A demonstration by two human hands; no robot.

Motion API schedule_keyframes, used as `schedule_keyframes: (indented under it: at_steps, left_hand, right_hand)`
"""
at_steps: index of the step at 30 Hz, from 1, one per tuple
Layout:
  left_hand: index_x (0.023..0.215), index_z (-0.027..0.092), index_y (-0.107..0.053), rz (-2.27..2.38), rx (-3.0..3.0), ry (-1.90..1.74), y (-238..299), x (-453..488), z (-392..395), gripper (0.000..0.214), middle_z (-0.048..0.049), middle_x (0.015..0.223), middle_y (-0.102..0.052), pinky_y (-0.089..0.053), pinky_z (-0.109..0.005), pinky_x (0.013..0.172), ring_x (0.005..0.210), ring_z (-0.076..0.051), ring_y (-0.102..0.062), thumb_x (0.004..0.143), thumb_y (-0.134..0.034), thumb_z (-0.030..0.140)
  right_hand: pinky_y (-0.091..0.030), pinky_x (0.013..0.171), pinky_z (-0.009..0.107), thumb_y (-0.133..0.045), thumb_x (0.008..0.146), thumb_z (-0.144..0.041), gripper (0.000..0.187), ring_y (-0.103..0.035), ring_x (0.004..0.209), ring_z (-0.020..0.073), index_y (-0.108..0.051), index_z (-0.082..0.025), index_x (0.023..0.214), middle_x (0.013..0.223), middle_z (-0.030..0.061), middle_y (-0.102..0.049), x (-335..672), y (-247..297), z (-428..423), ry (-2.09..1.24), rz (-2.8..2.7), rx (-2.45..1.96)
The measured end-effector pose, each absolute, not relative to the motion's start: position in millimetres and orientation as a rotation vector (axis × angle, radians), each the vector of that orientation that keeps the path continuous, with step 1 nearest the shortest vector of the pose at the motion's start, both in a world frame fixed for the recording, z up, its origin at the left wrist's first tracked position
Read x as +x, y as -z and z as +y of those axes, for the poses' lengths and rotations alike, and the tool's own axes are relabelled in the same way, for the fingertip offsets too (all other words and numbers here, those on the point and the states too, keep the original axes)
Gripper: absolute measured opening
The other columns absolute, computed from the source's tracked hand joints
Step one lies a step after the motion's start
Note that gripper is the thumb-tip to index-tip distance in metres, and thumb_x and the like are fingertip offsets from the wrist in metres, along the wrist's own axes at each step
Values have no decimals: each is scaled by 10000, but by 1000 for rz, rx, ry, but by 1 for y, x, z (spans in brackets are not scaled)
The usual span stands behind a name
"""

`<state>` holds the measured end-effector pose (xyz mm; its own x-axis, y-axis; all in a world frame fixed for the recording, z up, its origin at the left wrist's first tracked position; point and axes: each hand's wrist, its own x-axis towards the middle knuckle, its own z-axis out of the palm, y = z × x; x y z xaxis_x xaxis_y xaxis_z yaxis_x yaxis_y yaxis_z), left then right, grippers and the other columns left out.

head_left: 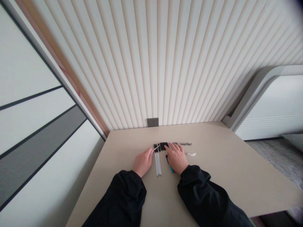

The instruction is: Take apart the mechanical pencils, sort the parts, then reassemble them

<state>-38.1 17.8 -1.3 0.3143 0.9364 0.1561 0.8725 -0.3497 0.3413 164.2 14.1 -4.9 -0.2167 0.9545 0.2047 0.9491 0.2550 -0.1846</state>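
My left hand (143,161) pinches a thin white rod (155,148), whose tip points up and right toward a row of short black tubes (163,146). The fingers of my right hand (176,157) stretch out to the right end of that row, touching or just above it; the contact is too small to make out. Between my hands lies a bundle of slim white rods (157,164), side by side. A flat blue and black item (170,165) is partly hidden under my right hand.
Beyond my right hand lie a line of small grey coiled pieces (186,144) and a cluster of small white pieces (191,154). The beige table (208,186) meets a ribbed wall with a dark socket (152,122). A white cabinet stands left, a bed-like frame (267,104) right.
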Motion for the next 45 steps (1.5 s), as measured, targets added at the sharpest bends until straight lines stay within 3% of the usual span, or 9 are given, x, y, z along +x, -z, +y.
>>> schedule_keyframes:
  at_steps: [12, 24, 40, 45]
  left_hand:
    - [1113, 254, -556, 1571, 2338, -502, 0, -35, 23, 282, -24, 1019, -706, -437, -261, 710, 863, -196, -677, 1010, -298, 307]
    - [1140, 256, -560, 1610, 2374, -465, 0, -34, 22, 306, -35, 1011, -711, -442, -268, 685, 846, -209, -684, 1012, -287, 309]
    - [1152, 263, -553, 1596, 2374, -469, 1, -35, 22, 297, -30, 1065, -705, -457, -267, 709, 890, -205, -684, 1014, -295, 310]
    - [1220, 249, -543, 1574, 2363, -506, 2, -36, 22, 311, -43, 1125, -691, -484, -290, 771, 946, -212, -678, 1007, -318, 280]
  right_hand:
    - [-232, 1056, 401, -481, 865, -172, 418, -473, 1189, 236, -571, -242, 1267, 1300, 79, -570, 162, 4, 13, -63, -2255, -1741]
    - [-209, 1065, 447, -474, 846, -138, 489, -408, 1247, 253, -544, -321, 1294, 1380, 73, -476, 157, 1, 14, -69, -2287, -1714]
    - [-205, 1079, 453, -483, 840, -130, 426, -418, 1241, 246, -603, -289, 1217, 1354, 67, -504, 155, 1, 12, -100, -2253, -1630]
    - [-272, 1046, 396, -436, 908, -158, 361, -485, 1162, 217, -599, -255, 1215, 1267, 68, -574, 157, -6, 13, -113, -2123, -1575]
